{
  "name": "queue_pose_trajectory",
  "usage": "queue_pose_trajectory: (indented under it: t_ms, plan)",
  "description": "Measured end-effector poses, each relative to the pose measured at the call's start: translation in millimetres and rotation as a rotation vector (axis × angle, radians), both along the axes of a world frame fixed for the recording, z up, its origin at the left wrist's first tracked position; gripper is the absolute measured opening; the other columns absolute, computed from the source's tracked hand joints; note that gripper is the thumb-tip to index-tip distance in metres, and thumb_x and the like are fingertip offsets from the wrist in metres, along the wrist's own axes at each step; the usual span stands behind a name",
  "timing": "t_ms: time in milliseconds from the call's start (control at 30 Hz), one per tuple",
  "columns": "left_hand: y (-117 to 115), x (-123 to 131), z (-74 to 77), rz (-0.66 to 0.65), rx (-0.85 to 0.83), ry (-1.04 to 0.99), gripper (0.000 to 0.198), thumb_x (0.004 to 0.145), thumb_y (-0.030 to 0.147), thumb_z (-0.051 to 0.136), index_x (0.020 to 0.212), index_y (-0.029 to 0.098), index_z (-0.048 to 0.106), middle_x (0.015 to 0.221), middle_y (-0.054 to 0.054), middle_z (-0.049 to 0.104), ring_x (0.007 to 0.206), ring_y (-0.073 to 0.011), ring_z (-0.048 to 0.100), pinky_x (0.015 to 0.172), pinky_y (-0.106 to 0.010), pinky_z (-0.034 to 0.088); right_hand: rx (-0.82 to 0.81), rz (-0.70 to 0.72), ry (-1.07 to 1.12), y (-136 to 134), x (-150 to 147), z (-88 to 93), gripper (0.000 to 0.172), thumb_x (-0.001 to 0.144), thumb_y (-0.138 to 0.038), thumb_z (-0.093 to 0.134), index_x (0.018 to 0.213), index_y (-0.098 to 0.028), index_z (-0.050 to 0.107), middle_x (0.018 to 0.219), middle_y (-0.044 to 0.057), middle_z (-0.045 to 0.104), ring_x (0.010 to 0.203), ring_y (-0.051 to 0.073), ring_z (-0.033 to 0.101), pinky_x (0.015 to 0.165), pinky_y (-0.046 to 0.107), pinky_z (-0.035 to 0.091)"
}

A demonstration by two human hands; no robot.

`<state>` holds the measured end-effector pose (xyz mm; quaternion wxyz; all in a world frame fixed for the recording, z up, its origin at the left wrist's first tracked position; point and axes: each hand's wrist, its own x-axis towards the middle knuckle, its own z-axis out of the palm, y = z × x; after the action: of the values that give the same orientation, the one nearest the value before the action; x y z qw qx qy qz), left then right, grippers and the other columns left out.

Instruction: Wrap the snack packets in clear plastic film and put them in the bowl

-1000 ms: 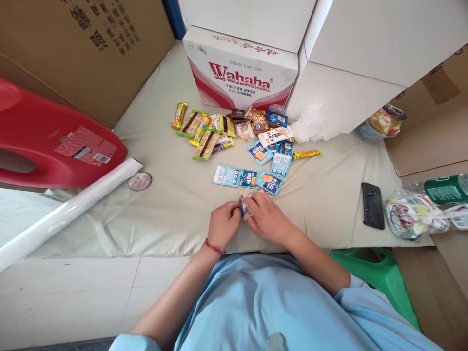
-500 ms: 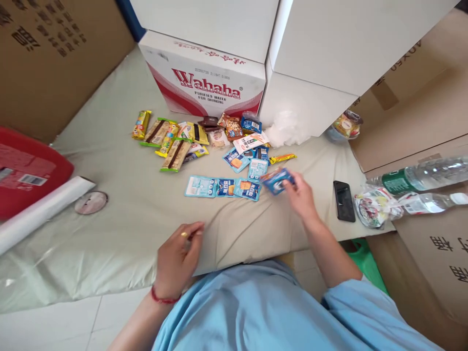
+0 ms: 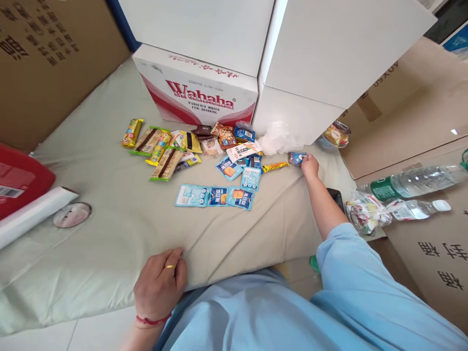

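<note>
At the right end of the snack pile, my right hand point(image 3: 310, 166) is closed on a blue snack packet point(image 3: 295, 158), low over the cloth. A yellow stick-shaped packet point(image 3: 275, 166) lies just left of it. My left hand point(image 3: 161, 280), with a ring and a red bracelet, rests at the table's front edge, fingers curled and nothing visible in them. A row of light and dark blue sachets point(image 3: 218, 196) lies flat beyond it. Another sachet point(image 3: 250, 178) sits just above the row, against a white packet point(image 3: 244, 151) and the mixed snacks point(image 3: 166, 164).
A Wahaba-style water carton point(image 3: 199, 100) and white boxes point(image 3: 303, 114) stand behind the snacks. Crumpled white plastic point(image 3: 280, 138) and a bowl of snacks point(image 3: 335, 135) are at the right. Bottles point(image 3: 420, 181) lie farther right; a red container point(image 3: 22, 183) and white roll point(image 3: 36, 214) are left.
My right hand has carried the blue packet away to the right and back, past the yellow stick packet. My left hand stays near the front edge, its fingers more curled. The view has shifted.
</note>
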<state>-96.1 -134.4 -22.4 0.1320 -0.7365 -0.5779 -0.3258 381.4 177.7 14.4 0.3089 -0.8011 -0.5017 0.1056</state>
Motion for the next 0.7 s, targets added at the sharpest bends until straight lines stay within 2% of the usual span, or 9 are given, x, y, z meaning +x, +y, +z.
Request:
queue_pose_trajectory:
  t_ms: [100, 200, 267, 333, 400, 500, 600, 700]
  plan:
    - [-2, -1, -2.0, 0.012, 0.015, -0.006, 0.029, 0.083, 0.005, 0.065, 0.107, 0.021, 0.069, 0.087, -0.005, 0.073, 0.073, -0.02, 0.066, 0.07, -0.031, 0.051, 0.033, -0.069, -0.11, -10, -2, 5.7, 0.023, 0.091, -0.022, 0.051, 0.1, -0.012, 0.07, 0.106, 0.017, 0.065, 0.11, 0.03, 0.058, 0.105, 0.049, 0.043]
    - [-7, 1, -8.4, 0.074, 0.044, -0.041, 0.027, 0.084, 0.008, 0.067, 0.108, 0.021, 0.069, 0.087, -0.005, 0.074, 0.072, -0.0189, 0.067, 0.068, -0.03, 0.051, 0.104, -0.082, -0.191, -16, -7, 20.3, 0.03, 0.091, -0.021, 0.051, 0.112, -0.009, 0.069, 0.124, 0.024, 0.059, 0.123, 0.034, 0.051, 0.109, 0.05, 0.038]
    - [-10, 2, -13.6, 0.186, 0.049, -0.063, 0.02, 0.085, 0.014, 0.069, 0.104, 0.02, 0.069, 0.08, -0.004, 0.071, 0.066, -0.0177, 0.065, 0.06, -0.029, 0.047, 0.148, -0.018, -0.22, -15, -17, 31.5, 0.032, 0.094, -0.019, 0.048, 0.117, -0.011, 0.067, 0.126, 0.021, 0.06, 0.124, 0.03, 0.051, 0.11, 0.044, 0.038]
    - [-13, 2, -16.9, 0.267, 0.019, -0.079, 0.005, 0.086, 0.018, 0.068, 0.089, 0.021, 0.066, 0.068, 0.0, 0.065, 0.056, -0.0156, 0.058, 0.053, -0.028, 0.038, 0.18, 0.112, -0.239, -10, -34, 40.4, 0.031, 0.096, -0.019, 0.045, 0.116, -0.016, 0.068, 0.12, 0.015, 0.065, 0.116, 0.025, 0.056, 0.106, 0.037, 0.04]
    - [-13, 1, -16.1, 0.244, -0.024, -0.072, 0.02, 0.087, 0.016, 0.065, 0.071, 0.023, 0.056, 0.056, 0.003, 0.054, 0.05, -0.0138, 0.05, 0.05, -0.028, 0.03, 0.208, 0.273, -0.27, -4, -57, 45.2, 0.028, 0.098, -0.022, 0.045, 0.112, -0.019, 0.069, 0.113, 0.011, 0.067, 0.105, 0.023, 0.059, 0.099, 0.034, 0.043]
    - [-8, 1, -6.9, 0.127, -0.051, -0.018, 0.036, 0.087, 0.013, 0.062, 0.058, 0.022, 0.043, 0.047, 0.005, 0.043, 0.047, -0.0128, 0.043, 0.051, -0.03, 0.026, 0.199, 0.433, -0.343, 3, -96, 44.6, 0.03, 0.103, -0.035, 0.045, 0.104, -0.019, 0.07, 0.101, 0.01, 0.067, 0.093, 0.023, 0.059, 0.087, 0.034, 0.044]
    - [-4, 1, 5.6, 0.082, -0.049, 0.0, 0.04, 0.088, 0.014, 0.061, 0.054, 0.022, 0.04, 0.044, 0.005, 0.04, 0.044, -0.0125, 0.042, 0.05, -0.03, 0.027, 0.11, 0.489, -0.386, 7, -127, 39.5, 0.03, 0.099, -0.046, 0.056, 0.107, -0.019, 0.069, 0.103, 0.009, 0.066, 0.088, 0.023, 0.058, 0.079, 0.032, 0.044]
    - [-4, 2, 11.7, 0.063, -0.032, -0.064, 0.044, 0.091, 0.018, 0.061, 0.054, 0.022, 0.038, 0.043, 0.006, 0.039, 0.041, -0.0113, 0.04, 0.048, -0.029, 0.029, 0.08, 0.478, -0.338, 5, -140, 39.0, 0.019, 0.096, -0.034, 0.057, 0.098, -0.019, 0.069, 0.107, 0.01, 0.064, 0.093, 0.023, 0.06, 0.083, 0.033, 0.046]
